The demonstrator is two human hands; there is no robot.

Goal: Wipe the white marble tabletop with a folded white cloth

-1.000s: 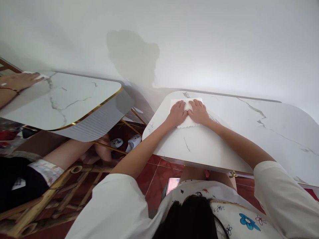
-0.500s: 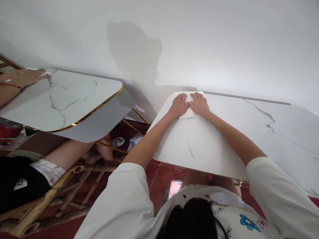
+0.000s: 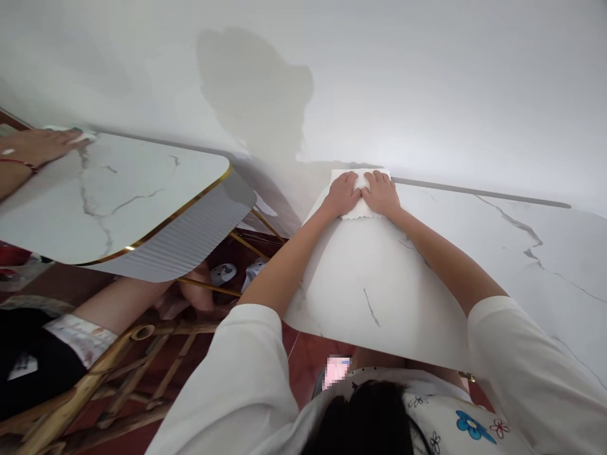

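A white wiping cloth (image 3: 361, 211) with a wavy near edge lies at the far left corner of a white marble-patterned table (image 3: 341, 284). My left hand (image 3: 342, 193) presses on its left part, fingers bent over it toward the wall. Pressing on the right part is my right hand (image 3: 382, 193), its thumb close to the left thumb. Both hands are closed on the cloth, holding it against the tabletop. My palms and the cloth under them are hidden.
A white wall (image 3: 427, 82) runs behind. To the left stands a gold-edged marble-patterned table (image 3: 142, 170), where another person's hand (image 3: 38, 145) rests on a white cloth. A bamboo chair (image 3: 109, 392) and that person's leg (image 3: 118, 303) are below it.
My hands have slid the cloth a little toward the wall and the table's far left corner. The view has shifted slightly. The other person's hand stays near the far edge.
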